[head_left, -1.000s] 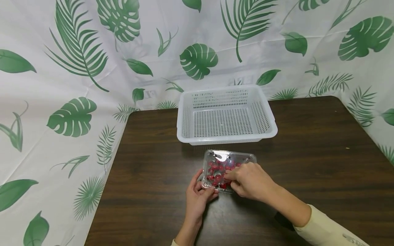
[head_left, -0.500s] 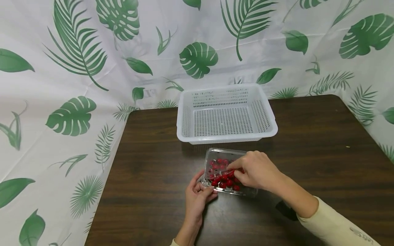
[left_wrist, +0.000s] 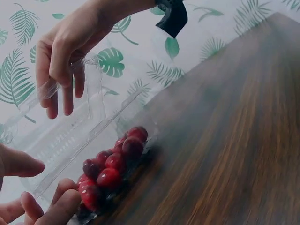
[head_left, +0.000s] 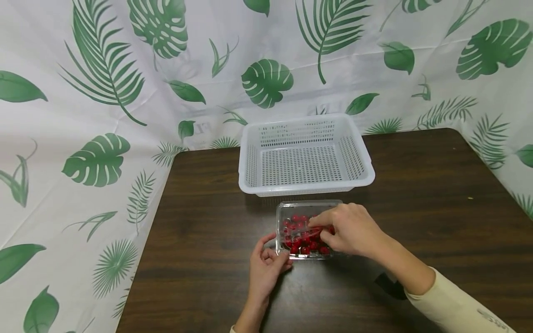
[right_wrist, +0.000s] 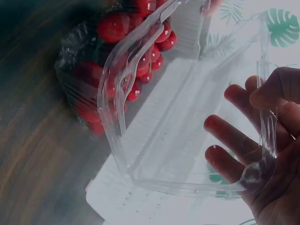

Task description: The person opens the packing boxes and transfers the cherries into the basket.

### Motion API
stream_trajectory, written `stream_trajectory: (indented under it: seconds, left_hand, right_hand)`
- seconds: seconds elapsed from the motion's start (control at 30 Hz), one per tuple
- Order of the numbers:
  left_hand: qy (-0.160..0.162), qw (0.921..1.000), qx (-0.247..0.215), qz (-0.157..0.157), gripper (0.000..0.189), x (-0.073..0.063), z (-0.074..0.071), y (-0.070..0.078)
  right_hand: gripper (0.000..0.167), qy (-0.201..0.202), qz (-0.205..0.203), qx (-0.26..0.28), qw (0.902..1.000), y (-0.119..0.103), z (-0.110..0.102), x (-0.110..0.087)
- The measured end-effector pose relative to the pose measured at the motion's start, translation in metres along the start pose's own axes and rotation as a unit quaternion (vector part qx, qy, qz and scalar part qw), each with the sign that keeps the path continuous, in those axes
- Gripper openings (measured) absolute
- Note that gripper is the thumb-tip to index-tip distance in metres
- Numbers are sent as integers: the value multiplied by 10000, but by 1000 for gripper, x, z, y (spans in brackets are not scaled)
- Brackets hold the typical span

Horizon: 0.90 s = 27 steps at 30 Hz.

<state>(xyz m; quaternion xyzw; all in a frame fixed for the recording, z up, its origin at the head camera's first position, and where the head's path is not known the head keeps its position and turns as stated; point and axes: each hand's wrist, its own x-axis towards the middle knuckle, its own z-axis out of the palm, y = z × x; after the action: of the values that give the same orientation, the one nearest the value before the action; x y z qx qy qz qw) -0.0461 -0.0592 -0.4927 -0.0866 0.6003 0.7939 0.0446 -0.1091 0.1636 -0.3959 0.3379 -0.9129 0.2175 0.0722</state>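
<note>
A clear plastic clamshell box (head_left: 308,257) sits on the table, full of red cherries (head_left: 306,238). Its lid (right_wrist: 180,157) stands raised and tilted above the fruit. My left hand (head_left: 264,268) holds the box at its near left corner, thumb in front and fingers along the side. With the thumb and fingers of my right hand (head_left: 350,230), I pinch the free edge of the lid. In the right wrist view several of those fingers show through the clear plastic. The heap of cherries (left_wrist: 110,171) shows under the lid in the left wrist view.
A white perforated plastic basket (head_left: 308,190) stands behind the box. The dark wood-grain table (head_left: 200,231) meets a white leaf-print sheet (head_left: 225,83) at the back and left. A black strap (head_left: 390,286) is on my right wrist.
My right hand has lifted the lid from low over the cherries and moved slightly up and right. The box has turned a little; my left hand has stayed at its corner.
</note>
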Motion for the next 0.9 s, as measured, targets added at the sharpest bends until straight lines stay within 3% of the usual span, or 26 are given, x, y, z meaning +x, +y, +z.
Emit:
stream_trajectory:
  seconds: [0.1,0.2,0.27,0.43,0.6,0.7,0.8,0.9]
  left_hand:
    - [26,9968,704,386,50,2,-3,0]
    - [197,9792,1779,950,47,5,-6,1]
    - [327,9608,2410,1329,49,8,-9,4]
    - [234,9192,3232,2236,66,21,-11,19]
    - [-292,8661,3858,3165,72,41,-10,39]
    - [-706,8415,3995,3568,65,54,-9,48]
    - [-974,8277,4027,3784,57,64,-7,53]
    - [-1020,8252,4030,3825,50,69,-6,57]
  right_hand:
    - [34,45,-2,-54,10000,0,-2,-1]
    - [36,19,-4,-86,10000,0,-5,-2]
    - [38,-38,-16,-104,9999,0,-7,-3]
    - [38,-159,-102,-184,9997,1,-11,-6]
    - [43,-177,-75,-293,9994,1,-14,-12]
    - [50,-60,-53,-271,9996,1,-16,-15]
    - [58,249,-65,-241,9994,1,-21,-19]
    - [65,692,33,-207,9974,0,-27,-23]
